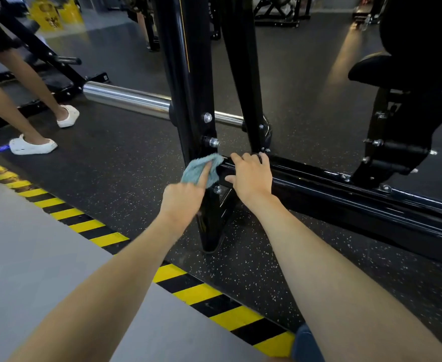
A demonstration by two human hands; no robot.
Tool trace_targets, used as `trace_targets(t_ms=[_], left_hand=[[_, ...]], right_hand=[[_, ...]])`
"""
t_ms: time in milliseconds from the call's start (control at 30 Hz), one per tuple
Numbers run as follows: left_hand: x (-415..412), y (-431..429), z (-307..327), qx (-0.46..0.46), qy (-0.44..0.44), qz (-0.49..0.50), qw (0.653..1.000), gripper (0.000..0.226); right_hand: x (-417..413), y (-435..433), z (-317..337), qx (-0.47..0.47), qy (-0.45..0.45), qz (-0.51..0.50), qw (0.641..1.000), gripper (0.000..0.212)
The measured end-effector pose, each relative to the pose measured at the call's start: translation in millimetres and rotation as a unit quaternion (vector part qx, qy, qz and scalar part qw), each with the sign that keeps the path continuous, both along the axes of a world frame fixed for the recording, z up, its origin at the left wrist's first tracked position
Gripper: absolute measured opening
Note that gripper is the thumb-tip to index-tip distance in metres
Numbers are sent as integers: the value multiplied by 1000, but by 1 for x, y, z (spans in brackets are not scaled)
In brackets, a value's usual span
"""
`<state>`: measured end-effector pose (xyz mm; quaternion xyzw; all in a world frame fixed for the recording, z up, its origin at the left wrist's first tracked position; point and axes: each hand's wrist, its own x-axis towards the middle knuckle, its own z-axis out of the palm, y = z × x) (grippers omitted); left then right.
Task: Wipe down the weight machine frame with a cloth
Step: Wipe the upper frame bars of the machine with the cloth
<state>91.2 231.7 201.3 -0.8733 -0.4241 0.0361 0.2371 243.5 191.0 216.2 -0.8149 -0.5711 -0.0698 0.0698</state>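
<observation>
Small teal fluffy cloth (200, 167) pressed against foot of glossy black steel machine frame (186, 74), at joint of upright and low horizontal rail (345, 197). Left hand (184, 198) holds cloth: index finger straight on it, other fingers curled. Right hand (251, 176) just beside, fingers bent over rail top, thumb on near face. Chrome bar (125, 97) behind upright. Speckled black rubber floor (125, 184) beneath.
</observation>
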Motion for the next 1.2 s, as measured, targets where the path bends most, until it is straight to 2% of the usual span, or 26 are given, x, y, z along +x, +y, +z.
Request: trace_targets(t_ms=[167, 233, 300, 367, 433, 500, 567, 600, 667, 733, 800, 900, 1000, 1067, 1100, 1133, 1200], left_hand=[[-35, -39, -42, -81, 82, 5, 993, 77], [-29, -38, -41, -66, 49, -1, 997, 72], [-15, -37, -29, -69, 26, -39, 997, 69], [4, -43, -23, -61, 40, -160, 984, 72], [33, -65, -18, -44, -16, -337, 940, 62], [78, -99, -8, -10, -113, -487, 866, 46], [134, -142, 18, 9, -210, -562, 800, 44], [166, -163, 29, 5, -252, -567, 784, 42], [225, -200, 44, -74, -304, -531, 787, 45], [274, -239, 54, -192, -311, -489, 792, 46], [316, -280, 51, -266, -301, -472, 785, 44], [359, -340, 42, -306, -260, -496, 770, 44], [394, -392, 35, -349, -245, -490, 760, 44], [416, -421, 31, -366, -218, -493, 759, 43], [427, -435, 28, -352, -194, -509, 761, 44], [439, -449, 25, -335, -169, -530, 761, 45], [464, -477, 22, -316, -138, -567, 748, 47]], right_hand=[[-1, 3, 0, 8, 10, 11, 1000, 55], [0, -5, -3, 38, -13, 31, 999, 59], [3, -27, -10, 110, -84, 49, 989, 60], [17, -56, -18, 222, -130, 37, 966, 49], [50, -91, -14, 275, -145, -3, 950, 38], [96, -133, 0, 308, -166, -77, 934, 36], [147, -183, 16, 330, -202, -152, 910, 35], [172, -212, 24, 330, -221, -194, 897, 34], [211, -274, 31, 320, -244, -277, 873, 32], [237, -334, 30, 291, -253, -351, 853, 31], [253, -390, 23, 245, -255, -418, 837, 30], [260, -456, 15, 197, -214, -499, 816, 30], [269, -510, 10, 177, -115, -569, 795, 35], [280, -541, 15, 264, -76, -624, 731, 45], [290, -554, 24, 333, -53, -637, 694, 51], [302, -567, 34, 390, -10, -631, 670, 62], [328, -586, 56, 443, 92, -584, 674, 71]])
